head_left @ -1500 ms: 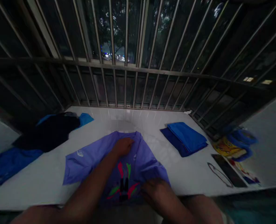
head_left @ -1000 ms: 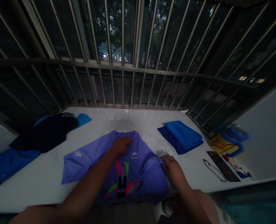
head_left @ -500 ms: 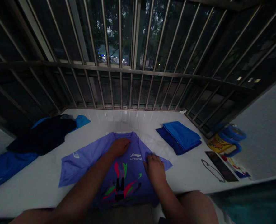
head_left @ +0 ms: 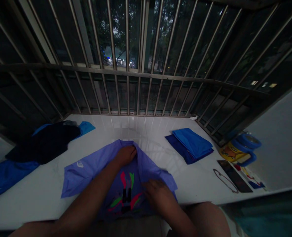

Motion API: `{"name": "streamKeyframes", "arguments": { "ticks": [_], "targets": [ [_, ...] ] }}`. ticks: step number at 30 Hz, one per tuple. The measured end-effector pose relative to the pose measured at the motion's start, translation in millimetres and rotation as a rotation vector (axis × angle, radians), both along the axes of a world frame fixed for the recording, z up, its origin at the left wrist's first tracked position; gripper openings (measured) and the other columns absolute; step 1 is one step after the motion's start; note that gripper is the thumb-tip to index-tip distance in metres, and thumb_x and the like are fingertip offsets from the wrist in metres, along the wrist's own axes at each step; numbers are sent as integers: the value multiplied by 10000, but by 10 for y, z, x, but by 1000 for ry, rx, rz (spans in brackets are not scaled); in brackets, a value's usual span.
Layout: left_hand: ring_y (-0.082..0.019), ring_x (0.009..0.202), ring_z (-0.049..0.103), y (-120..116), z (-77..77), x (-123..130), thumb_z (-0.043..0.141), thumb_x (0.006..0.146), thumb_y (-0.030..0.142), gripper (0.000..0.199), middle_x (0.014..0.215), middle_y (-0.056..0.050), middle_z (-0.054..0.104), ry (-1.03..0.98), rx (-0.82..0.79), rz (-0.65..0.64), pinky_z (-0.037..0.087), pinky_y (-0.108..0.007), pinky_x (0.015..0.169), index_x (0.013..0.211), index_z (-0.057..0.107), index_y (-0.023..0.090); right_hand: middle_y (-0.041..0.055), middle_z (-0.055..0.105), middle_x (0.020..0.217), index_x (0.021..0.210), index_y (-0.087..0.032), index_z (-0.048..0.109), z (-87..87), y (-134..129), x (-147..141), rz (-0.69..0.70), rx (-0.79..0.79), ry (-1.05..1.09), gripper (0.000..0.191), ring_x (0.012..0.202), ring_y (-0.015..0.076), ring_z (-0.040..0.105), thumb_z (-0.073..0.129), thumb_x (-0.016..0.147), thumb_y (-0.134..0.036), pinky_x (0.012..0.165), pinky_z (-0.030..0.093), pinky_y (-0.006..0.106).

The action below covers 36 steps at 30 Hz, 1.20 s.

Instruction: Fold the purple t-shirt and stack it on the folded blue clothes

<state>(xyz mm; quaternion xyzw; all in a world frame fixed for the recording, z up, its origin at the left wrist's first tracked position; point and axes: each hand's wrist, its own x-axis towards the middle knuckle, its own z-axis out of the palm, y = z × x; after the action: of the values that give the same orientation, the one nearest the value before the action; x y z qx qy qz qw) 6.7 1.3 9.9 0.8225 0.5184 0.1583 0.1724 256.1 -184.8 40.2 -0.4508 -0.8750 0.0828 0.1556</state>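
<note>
A purple T-shirt point(head_left: 93, 169) lies spread before me, its collar toward the window and a pink, green and black print on its front. Its right side is folded inward, covering the chest logo. Just below the collar, my left hand point(head_left: 127, 155) presses on the cloth, fingers bent together at the fold's edge. My right hand point(head_left: 158, 194) is lower on the right side, fingers closed on the folded cloth, with the fingertips partly hidden. The right sleeve sticks out beyond that hand.
The shirt lies on a white tiled ledge point(head_left: 136, 126) below metal window bars point(head_left: 146, 75). Dark and blue clothes point(head_left: 44, 141) are heaped at left. Folded blue clothes point(head_left: 191, 143) lie at right. Farther right are a yellow-and-blue mug point(head_left: 239, 149), a dark flat phone-like object point(head_left: 234, 176) and a thin cord point(head_left: 225, 181).
My right hand has moved down and inward, bringing the shirt's right side over the chest logo. My left hand has stayed almost still near the collar.
</note>
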Motion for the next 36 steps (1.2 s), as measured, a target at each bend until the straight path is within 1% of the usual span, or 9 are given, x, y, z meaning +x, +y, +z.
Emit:
{"name": "streamKeyframes", "arguments": {
  "ticks": [3,6,9,13,18,24,30,33,36],
  "targets": [
    [-286,994,758,103,48,49,340,1138,550,567,1013,-117,799,-47,-108,107,550,-387,917,961,761,214,70,804,1109,1207,-250,759,85,66,300,-194,-27,59,250,1034,251,765,528,1111,-238,965,561,360],
    [-284,877,758,297,114,105,605,1016,655,500,859,-85,776,-100,-224,183,543,-349,802,785,709,223,156,774,1254,1325,-207,701,131,180,656,-531,-65,56,335,1133,304,758,510,1122,-392,1008,569,405],
    [-281,887,763,496,170,156,816,882,535,370,818,-67,772,-183,-331,234,547,-319,763,742,692,215,178,780,1188,1403,-178,618,112,238,863,-714,-187,41,473,1079,339,773,644,1035,-473,925,581,414],
    [-230,697,745,637,183,255,793,922,484,306,722,-40,751,-320,-499,315,570,-302,649,864,722,193,4,726,806,1327,-239,583,0,203,840,-624,-388,330,372,801,266,771,607,1002,-418,761,561,351],
    [-196,696,767,680,169,461,817,946,448,385,820,-52,796,-458,-563,400,621,-293,670,1177,677,173,-50,695,778,1320,-284,481,-194,100,680,-720,-737,841,515,534,218,674,589,959,-635,515,542,337],
    [-220,957,820,552,214,537,751,999,457,621,1093,-105,835,-459,-473,420,632,-306,825,1494,475,201,-38,706,700,1399,-269,474,-142,5,774,-755,-730,691,558,503,253,702,640,957,-567,504,555,354],
    [-379,1134,772,37,120,438,849,815,563,461,1061,-145,830,-268,-430,356,584,-381,884,1056,736,187,-38,719,757,1320,-299,499,-90,-7,792,-711,-765,821,534,627,260,750,631,925,-633,594,606,384],
    [-328,970,786,-116,83,485,863,763,455,267,869,-68,821,-239,-482,251,569,-343,810,801,743,219,-7,773,888,1272,-296,531,-98,25,723,-739,-793,1067,590,771,258,785,695,859,-684,726,653,410],
    [-261,898,775,-139,87,561,780,824,373,150,844,-21,815,-271,-500,182,556,-298,763,814,760,225,-4,783,918,1267,-287,545,-79,36,667,-811,-843,1372,625,759,224,782,790,808,-633,757,658,372]
  ]
}}
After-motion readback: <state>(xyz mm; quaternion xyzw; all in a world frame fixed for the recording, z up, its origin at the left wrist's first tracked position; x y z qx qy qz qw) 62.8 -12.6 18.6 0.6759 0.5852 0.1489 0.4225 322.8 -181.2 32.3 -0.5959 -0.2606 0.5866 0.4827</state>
